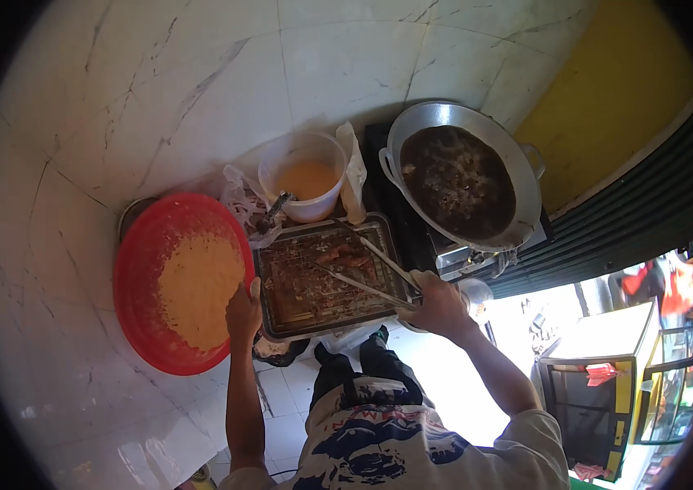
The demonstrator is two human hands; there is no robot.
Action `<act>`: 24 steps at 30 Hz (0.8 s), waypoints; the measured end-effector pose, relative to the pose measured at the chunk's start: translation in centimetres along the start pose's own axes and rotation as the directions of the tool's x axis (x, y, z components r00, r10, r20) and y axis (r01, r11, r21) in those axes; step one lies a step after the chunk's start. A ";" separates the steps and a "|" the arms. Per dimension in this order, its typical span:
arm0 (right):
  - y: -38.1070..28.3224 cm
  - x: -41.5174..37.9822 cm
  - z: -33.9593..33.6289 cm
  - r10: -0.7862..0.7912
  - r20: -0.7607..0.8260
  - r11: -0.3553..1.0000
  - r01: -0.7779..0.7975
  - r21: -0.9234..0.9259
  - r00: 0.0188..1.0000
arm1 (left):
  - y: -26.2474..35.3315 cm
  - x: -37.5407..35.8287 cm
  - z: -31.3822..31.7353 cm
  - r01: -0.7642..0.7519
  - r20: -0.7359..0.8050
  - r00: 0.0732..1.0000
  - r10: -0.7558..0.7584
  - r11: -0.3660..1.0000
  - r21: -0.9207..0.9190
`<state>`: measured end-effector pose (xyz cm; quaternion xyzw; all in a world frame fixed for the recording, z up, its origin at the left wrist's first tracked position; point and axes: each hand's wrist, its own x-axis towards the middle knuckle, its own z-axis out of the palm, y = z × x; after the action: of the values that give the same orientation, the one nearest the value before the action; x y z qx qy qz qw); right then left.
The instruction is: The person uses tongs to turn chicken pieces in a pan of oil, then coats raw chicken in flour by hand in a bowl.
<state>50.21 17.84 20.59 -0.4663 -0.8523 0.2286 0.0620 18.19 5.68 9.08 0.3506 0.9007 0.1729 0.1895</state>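
My right hand (439, 307) is closed around the handle end of a pair of metal tongs (363, 287). The tongs' two arms are spread, and they reach over a rectangular metal tray (307, 329). Brown pieces of food (350, 256) lie in the tray near the tongs, among crumbs and dark liquid. At the right rim of a red plastic basin (140, 282), my left hand (243, 314) is closed on the edge with its thumb up. Pale yellowish flour (199, 286) covers much of the basin's inside.
A large two-handled wok (528, 196) of dark, bubbling oil sits on a stove (454, 260) at the right. Behind the tray stand a translucent tub (267, 167) of orange liquid and a crumpled plastic bag (238, 193). A tiled wall (224, 73) closes off the back.
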 end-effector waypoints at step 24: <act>8.2 -0.3 17.5 -0.010 -0.260 0.998 0.024 0.050 0.966 | -0.3 -0.4 0.5 -0.081 -0.088 0.993 0.079 0.997 -0.016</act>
<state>51.09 15.58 1.42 -0.4832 -0.8345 0.1873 0.1872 18.54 5.33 8.58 0.3765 0.8916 0.2045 0.1465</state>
